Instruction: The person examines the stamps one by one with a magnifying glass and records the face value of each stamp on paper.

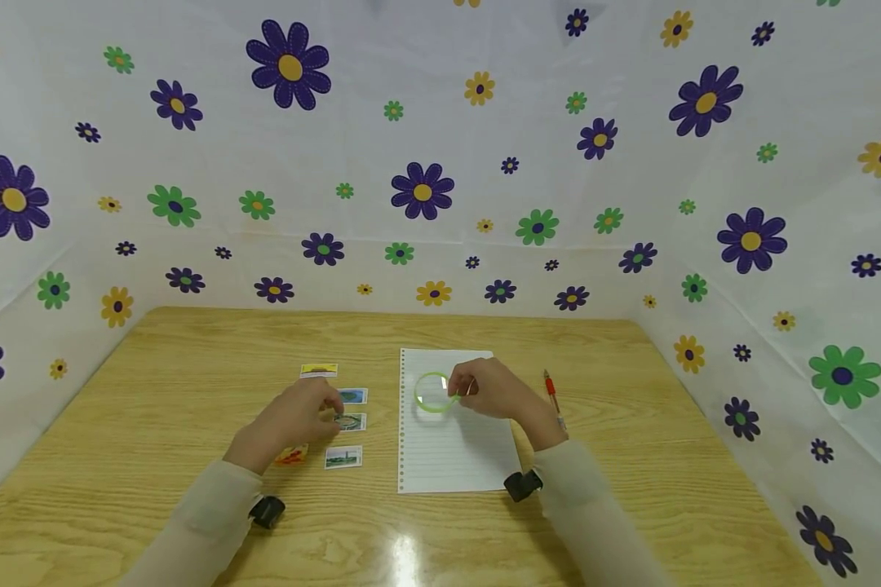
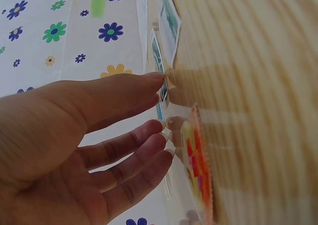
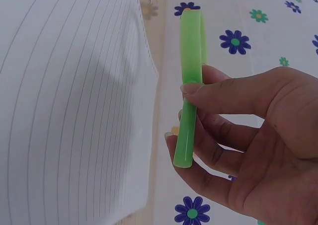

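Observation:
My right hand holds a green magnifying glass by its handle, thumb and fingers round it, with the lens over the left part of a lined sheet. In the right wrist view the magnifying glass appears edge-on, apart from the paper. My left hand is low over a group of small picture stamps. Its thumb and forefinger are right at the edge of a stamp with an oval picture; the other fingers are loosely bent in the left wrist view. A red-orange stamp lies partly under this hand.
A yellow stamp and a blue one lie farther back, a tower stamp nearer. A red pen is right of the sheet. Flower-patterned white cloth encloses the wooden table at back and sides.

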Demonstrator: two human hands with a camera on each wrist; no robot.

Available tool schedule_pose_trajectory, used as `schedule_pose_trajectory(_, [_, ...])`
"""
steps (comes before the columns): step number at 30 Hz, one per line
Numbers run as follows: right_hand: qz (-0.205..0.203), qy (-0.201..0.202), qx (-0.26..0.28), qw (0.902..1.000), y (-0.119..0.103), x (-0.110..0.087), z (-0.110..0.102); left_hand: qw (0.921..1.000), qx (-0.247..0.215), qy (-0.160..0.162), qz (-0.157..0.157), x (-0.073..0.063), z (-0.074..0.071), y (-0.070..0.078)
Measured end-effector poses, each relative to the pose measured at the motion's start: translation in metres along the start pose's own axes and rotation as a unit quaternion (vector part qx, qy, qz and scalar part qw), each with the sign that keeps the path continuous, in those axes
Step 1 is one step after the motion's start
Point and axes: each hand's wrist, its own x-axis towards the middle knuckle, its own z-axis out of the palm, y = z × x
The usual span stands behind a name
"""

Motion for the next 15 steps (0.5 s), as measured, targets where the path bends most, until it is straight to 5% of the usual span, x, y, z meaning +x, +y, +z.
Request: schedule_pose_trajectory(15, [-0.032, -0.013, 0.01, 0.9993, -0.024, 0.014, 0.015, 0.9996, -0.022, 0.001, -0.016, 0.002, 0.002, -0.007])
